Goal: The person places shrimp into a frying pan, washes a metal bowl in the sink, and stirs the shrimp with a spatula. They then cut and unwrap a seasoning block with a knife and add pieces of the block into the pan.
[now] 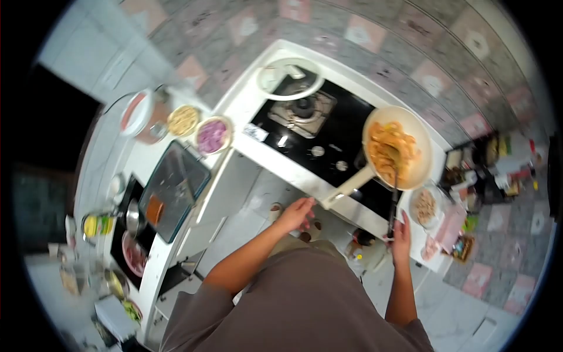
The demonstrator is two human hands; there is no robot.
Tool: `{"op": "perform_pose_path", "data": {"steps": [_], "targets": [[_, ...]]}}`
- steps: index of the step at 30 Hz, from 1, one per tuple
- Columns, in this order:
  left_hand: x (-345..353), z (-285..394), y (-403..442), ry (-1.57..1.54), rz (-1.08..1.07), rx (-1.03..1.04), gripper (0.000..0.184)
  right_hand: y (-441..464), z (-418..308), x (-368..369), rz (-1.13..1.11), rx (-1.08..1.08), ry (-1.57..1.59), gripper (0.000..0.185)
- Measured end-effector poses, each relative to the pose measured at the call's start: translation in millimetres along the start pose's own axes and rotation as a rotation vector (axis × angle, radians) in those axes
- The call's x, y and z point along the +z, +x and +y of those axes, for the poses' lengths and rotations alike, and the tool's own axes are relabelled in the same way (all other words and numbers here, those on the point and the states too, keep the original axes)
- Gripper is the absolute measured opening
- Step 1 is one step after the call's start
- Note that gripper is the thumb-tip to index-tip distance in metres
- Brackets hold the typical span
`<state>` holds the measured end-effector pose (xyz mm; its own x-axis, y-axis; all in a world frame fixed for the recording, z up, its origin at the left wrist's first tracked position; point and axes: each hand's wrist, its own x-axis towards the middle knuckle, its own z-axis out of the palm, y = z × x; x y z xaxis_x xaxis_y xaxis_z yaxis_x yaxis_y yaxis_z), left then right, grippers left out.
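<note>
A cream frying pan (423,157) sits on the right side of the black gas stove, with orange-coated pieces of food (384,146) in it. My right hand (401,234) is closed around the dark handle of a spatula (394,199), whose head rests among the food. Just off the end of the pan's handle (352,183) is my left hand (298,215), fingers loosely bent and apart, holding nothing. A glass lid (275,79) with a pale rim lies at the stove's back left, partly over the other burner (303,108).
Right of the pan stands a bowl of pale chopped food (423,206). On the left counter are a bowl of sliced purple onion (212,136), a bowl of yellowish pieces (183,121), a lidded container (143,117) and a cutting board (176,188) with a cleaver.
</note>
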<state>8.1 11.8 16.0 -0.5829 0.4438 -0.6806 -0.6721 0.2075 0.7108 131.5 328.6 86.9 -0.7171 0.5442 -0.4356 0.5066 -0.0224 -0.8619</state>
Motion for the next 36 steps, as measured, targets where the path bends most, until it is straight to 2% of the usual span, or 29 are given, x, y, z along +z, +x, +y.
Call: {"op": "perform_pose_path", "data": {"steps": [1, 3, 5, 7, 9, 11, 13, 15, 17, 18, 19, 21, 22, 23, 25, 27, 29, 31, 32, 33, 34, 36], "targets": [[-5.3, 2.1, -13.6, -0.034, 0.016, -0.003, 0.049, -3.3, -4.9, -3.7, 0.072, 0.071, 0.002, 0.039], [-18.7, -10.1, -30.5, -0.089, 0.074, 0.043, 0.04, 19.5, 49.0, -35.7, 0.291, -0.245, -0.075, 0.027], [-37.9, -35.0, -39.6, -0.146, 0.161, 0.1, 0.033, 1.9, 8.9, -20.2, 0.352, -0.594, -0.1, 0.02], [-56.2, -50.0, -58.3, -0.192, 0.239, 0.15, 0.029, -17.1, -29.8, 30.3, 0.223, -0.706, 0.052, 0.017], [-68.0, -46.0, -89.1, -0.306, 0.323, 0.453, 0.034, -37.4, -59.1, 88.1, -0.062, -0.713, -0.162, 0.018], [-76.4, -20.1, -134.4, -0.38, 0.354, 0.481, 0.039, -64.6, -92.2, 164.9, -0.415, -0.843, -0.106, 0.022], [-89.0, -10.5, -173.1, -0.456, 0.374, 0.662, 0.039, -102.3, -118.0, 232.6, -0.712, -0.899, -0.02, 0.024], [-114.8, -31.4, -202.8, -0.509, 0.413, 0.726, 0.032, -147.6, -133.3, 294.2, -0.874, -1.068, 0.092, 0.027], [-147.2, -59.7, -230.6, -0.327, 0.561, 0.963, 0.02, -197.1, -131.0, 351.9, -0.988, -1.099, 0.145, 0.029], [-163.3, -69.1, -249.7, -0.288, 0.686, 0.968, 0.018, -220.2, -128.2, 378.0, -1.062, -1.122, 0.195, 0.031], [-182.3, -84.3, -264.7, -0.303, 0.716, 0.98, 0.018, -239.2, -118.9, 405.9, -1.097, -1.131, 0.191, 0.031], [-223.2, -129.6, -290.1, -0.55, 0.951, 0.724, 0.028, -266.1, -77.4, 468.5, -1.324, -1.118, -0.223, 0.041], [-249.9, -168.4, -290.2, -0.541, 1.032, 0.63, 0.035, -268.2, -43.3, 505.2, -1.34, -1.116, -0.234, 0.041], [-271.3, -196.1, -297.6, -0.658, 1.081, 0.51, 0.035, -263.1, -1.6, 543.7, -1.216, -1.131, -0.314, 0.045], [-303.1, -222.5, -324.3, -0.659, 1.129, 0.291, 0.034, -254.5, 25.3, 595.0, -1.11, -1.271, -0.46, 0.05], [-333.2, -238.4, -344.2, -0.649, 1.061, 0.247, 0.035, -258.0, 21.5, 635.4, -1.182, -0.949, -0.498, 0.053], [-360.5, -257.2, -347.7, -0.622, 0.984, 0.2, 0.036, -255.6, 24.7, 678.9, -1.113, -0.941, -0.628, 0.054], [-384.9, -269.6, -336.3, -0.083, 1.2, 0.331, 0.043, -253.9, 26.1, 714.1, -1.03, -0.927, -0.757, 0.056], [-393.7, -263.9, -334.8, 0.005, 1.2, 0.245, 0.053, -255.4, 27.6, 729.9, -0.928, -0.947, -0.847, 0.056], [-408.4, -258.2, -331.0, 0.197, 1.232, 0.34, 0.065, -256.8, 29.4, 744.4, -0.825, -0.969, -0.933, 0.056], [-417.3, -252.1, -326.5, 0.28, 1.201, 0.284, 0.07, -258.0, 32.1, 756.4, -0.798, -0.884, -1.005, 0.058], [-436.4, -238.1, -311.0, 0.351, 1.16, 0.234, 0.075, -256.3, 36.3, 765.2, -0.79, -0.863, -1.058, 0.059]]}}
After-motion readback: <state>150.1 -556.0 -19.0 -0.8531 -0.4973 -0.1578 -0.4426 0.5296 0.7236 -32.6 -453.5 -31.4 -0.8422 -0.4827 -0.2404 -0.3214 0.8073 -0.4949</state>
